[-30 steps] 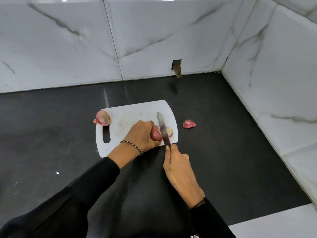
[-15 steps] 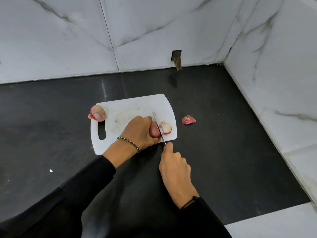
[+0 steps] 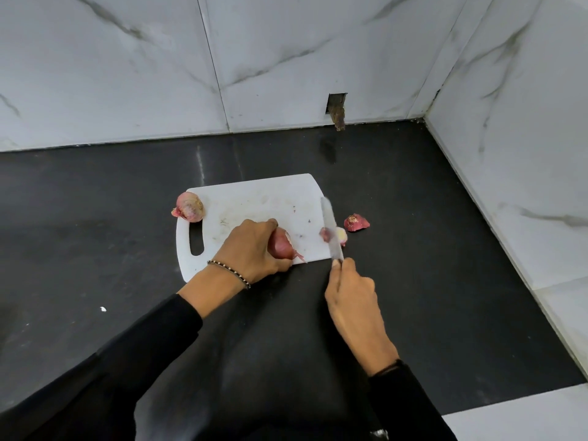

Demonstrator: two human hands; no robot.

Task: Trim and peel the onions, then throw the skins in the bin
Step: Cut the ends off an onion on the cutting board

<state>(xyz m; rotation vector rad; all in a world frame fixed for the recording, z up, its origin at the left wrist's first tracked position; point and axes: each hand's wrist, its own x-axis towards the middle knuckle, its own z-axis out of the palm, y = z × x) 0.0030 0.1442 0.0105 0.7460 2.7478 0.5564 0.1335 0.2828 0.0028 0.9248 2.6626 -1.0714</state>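
Left hand (image 3: 251, 246) grips a red onion (image 3: 281, 246) on the white cutting board (image 3: 254, 198); right hand (image 3: 353, 297) holds a knife (image 3: 331, 230) beside a cut-off end (image 3: 340, 234). Board rests on a black worktop (image 3: 95, 218) in a marble-tiled corner.

A board (image 3: 254, 202) lies on the bench (image 3: 95, 218); one onion (image 3: 190, 206) at its far-left corner, a scrap (image 3: 356, 223) right of it.

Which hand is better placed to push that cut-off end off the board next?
Right, I'd say. The right hand holds the knife, whose blade lies across the cut-off end at the cutting board's right edge. The left hand grips the onion further left.
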